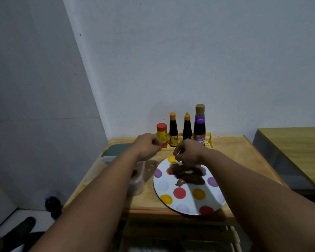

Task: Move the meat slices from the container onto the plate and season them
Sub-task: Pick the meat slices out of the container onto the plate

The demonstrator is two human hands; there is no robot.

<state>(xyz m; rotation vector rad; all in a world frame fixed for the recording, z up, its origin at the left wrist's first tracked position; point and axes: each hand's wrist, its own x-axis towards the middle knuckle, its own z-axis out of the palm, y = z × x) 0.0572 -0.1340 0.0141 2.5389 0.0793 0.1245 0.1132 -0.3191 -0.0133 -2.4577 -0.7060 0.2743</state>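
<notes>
Meat slices [187, 174] piled on polka-dot plate [173, 199], container [136, 180] just left. Both hands, left hand [148, 146] and right hand [186, 153], loosely curled, apparently empty. Could knock over sauce bottles [186, 127] reaching in, probably.

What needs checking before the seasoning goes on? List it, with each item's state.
1. Meat slices on the polka-dot plate: ok, a pile lies on its far half.
2. Container emptied: cannot tell, the left forearm hides most of it, though something dark shows inside.
3. Plate fully on the wooden table: not ok, its near rim sits at or past the front edge.
4. Seasonings within reach: ok, the red-capped shaker and three dark sauce bottles stand upright just beyond the hands.
5. Hands free: cannot tell; left hand and right hand are loosely curled, fingers hidden.
</notes>
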